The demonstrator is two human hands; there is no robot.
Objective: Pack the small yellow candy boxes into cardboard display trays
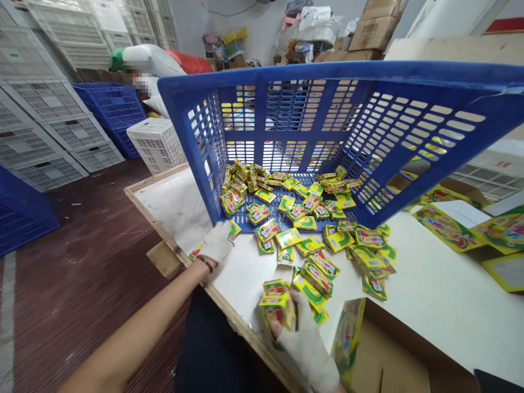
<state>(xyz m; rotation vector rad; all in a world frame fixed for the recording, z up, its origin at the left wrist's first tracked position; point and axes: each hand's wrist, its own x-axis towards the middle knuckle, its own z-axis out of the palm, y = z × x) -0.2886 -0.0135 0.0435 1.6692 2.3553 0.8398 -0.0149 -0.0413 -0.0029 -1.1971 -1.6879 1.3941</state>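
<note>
Stacked white crates (30, 65) stand left of the left grip (216, 244). Under both grips, a white-topped bench (426, 284) carries a tipped blue crate (261, 120) ahead. The right grip (305, 339) clamps yellow-green boxes (275, 310), lettering blurred; the left's closure I cannot tell.

Small boxes (318, 277): printed card, glossy, bright where the light strikes
Big crate (262, 73): smooth moulded plastic, a soft sheen along the rim
Gloves (219, 244): matt cloth
Tabletop (429, 284): smooth, faintly shiny, its material unclear from here
Table edge (158, 228): bare wood, matt, roughish
Open carton (393, 352): plain matt cardboard inside
</note>
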